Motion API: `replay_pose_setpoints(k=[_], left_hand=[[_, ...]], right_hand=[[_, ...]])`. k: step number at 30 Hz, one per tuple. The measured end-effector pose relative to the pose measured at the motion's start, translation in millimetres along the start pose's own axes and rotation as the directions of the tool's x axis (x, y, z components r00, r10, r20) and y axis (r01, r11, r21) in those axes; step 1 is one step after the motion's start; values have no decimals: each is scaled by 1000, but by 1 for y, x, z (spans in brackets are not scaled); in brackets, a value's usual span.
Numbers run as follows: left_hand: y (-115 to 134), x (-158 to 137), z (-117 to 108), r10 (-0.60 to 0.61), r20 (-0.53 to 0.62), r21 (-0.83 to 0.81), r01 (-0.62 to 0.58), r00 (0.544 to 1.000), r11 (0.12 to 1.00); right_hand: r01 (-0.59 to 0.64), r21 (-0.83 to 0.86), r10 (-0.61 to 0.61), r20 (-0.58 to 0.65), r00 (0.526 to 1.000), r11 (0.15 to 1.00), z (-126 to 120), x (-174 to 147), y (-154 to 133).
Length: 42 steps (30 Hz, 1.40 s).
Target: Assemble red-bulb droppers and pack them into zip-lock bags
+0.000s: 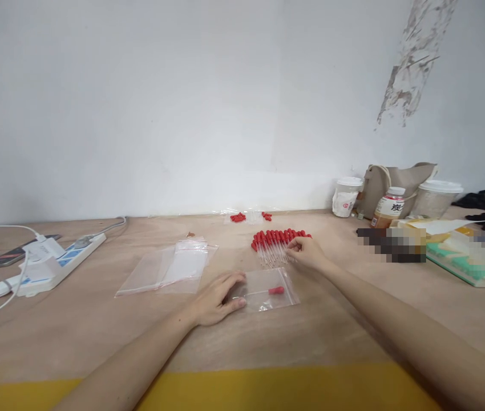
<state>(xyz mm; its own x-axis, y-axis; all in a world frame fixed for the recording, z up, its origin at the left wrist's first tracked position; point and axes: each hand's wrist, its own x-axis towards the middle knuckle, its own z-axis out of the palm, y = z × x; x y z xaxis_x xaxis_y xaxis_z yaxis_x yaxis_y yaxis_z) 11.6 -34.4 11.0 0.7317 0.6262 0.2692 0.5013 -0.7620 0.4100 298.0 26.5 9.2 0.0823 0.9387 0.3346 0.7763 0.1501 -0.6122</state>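
My left hand (219, 299) rests open against the zip-lock bag (262, 279); my right hand (308, 252) pinches at the droppers (273, 245), hold unclear. They look light, best gripped by the soft-looking red bulbs (280, 235).

The left hand (221, 299) is resting on the left edge of a flat, clear plastic zip bag (263, 281); in or on it, to the hand's right, a slim, clear dropper with a red bulb (275, 290) is lying. The right hand (306, 252) is pinching at a row of clear, red-bulbed droppers (273, 238). Beyond the left hand, leftward, flat transparent bags (185, 264) are lying on the brown worktop (225, 348).
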Motion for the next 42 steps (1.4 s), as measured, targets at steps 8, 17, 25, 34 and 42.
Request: replay_pose_setpoints(k=[8,17,25,34,42], left_hand=[[-1,-2,-1,-14,5,29,14,1000,999],[-1,-2,1,-20,1,35,19,1000,999],[0,-1,0,-15,16,37,14,1000,999],[-2,0,0,-28,22,52,27,999,998],[-2,0,0,-42,19,46,41,999,998]], right_hand=[[-306,-137,298,-72,952,942,26,44,-19],[-396,-101,395,-29,918,913,26,56,-18],[-184,129,174,84,981,974,-14,17,-9],[-45,753,163,-83,983,656,-6,-50,12],[-242,849,244,139,960,470,11,-62,6]])
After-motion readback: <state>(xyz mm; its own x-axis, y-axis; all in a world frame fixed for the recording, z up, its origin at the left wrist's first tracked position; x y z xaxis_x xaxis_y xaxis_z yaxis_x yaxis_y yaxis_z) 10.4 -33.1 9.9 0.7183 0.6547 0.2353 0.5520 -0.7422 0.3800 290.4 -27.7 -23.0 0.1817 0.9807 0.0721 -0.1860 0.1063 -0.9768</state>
